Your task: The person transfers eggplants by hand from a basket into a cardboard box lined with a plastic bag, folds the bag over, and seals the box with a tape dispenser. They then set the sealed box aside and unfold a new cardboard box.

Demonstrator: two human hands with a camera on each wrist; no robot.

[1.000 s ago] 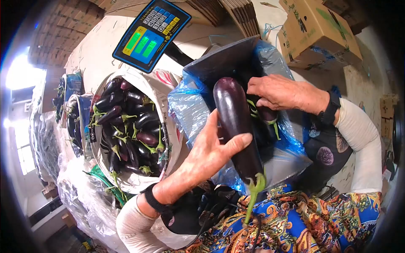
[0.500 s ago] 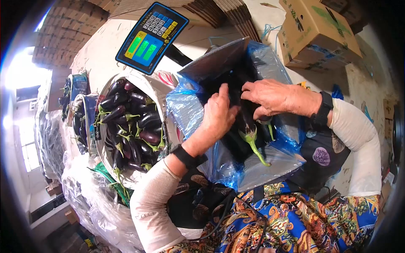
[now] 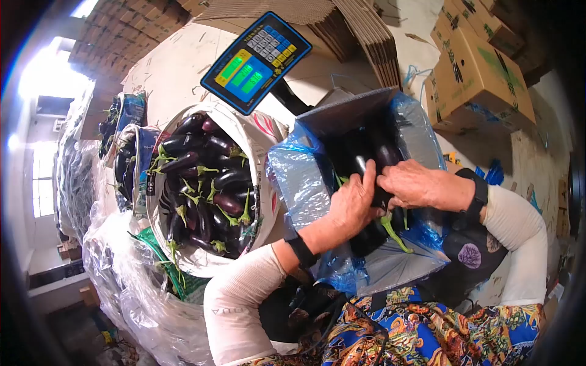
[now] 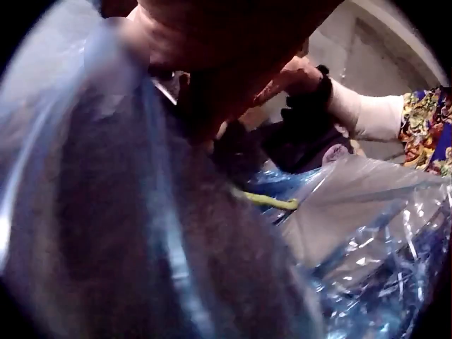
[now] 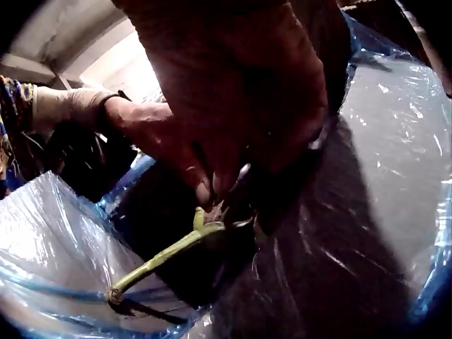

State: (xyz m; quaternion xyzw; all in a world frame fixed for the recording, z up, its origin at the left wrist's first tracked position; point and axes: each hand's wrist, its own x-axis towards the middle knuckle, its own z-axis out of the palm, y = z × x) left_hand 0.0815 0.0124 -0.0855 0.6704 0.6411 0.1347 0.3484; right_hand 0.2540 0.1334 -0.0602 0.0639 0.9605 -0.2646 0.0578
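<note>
Both hands are inside an open box [image 3: 400, 268] lined with blue plastic film [image 3: 300, 174]. A dark purple eggplant [image 3: 381, 199] lies between them, its green stem [image 3: 395, 236] pointing toward the person. My left hand [image 3: 349, 210] grips it near the stem end, with the index finger stretched along it. From the other side my right hand [image 3: 427, 186] holds it with curled fingers. More eggplants [image 3: 386, 146] lie deeper in the box. In the right wrist view the stem [image 5: 166, 256] shows below the fingers; the eggplant's body is mostly in shadow.
Left of the box stands a white sack [image 3: 268, 229] full of eggplants [image 3: 210, 183]. A scale display [image 3: 256, 63] rises behind it on a post. Cardboard boxes [image 3: 482, 85] stand at the back right, flattened cartons [image 3: 360, 36] at the back. Clear plastic [image 3: 131, 268] lies at the left.
The left hand has lowered a large eggplant into the box and moved in beside the right hand. The right hand has stayed over the box. The head view has shifted slightly.
</note>
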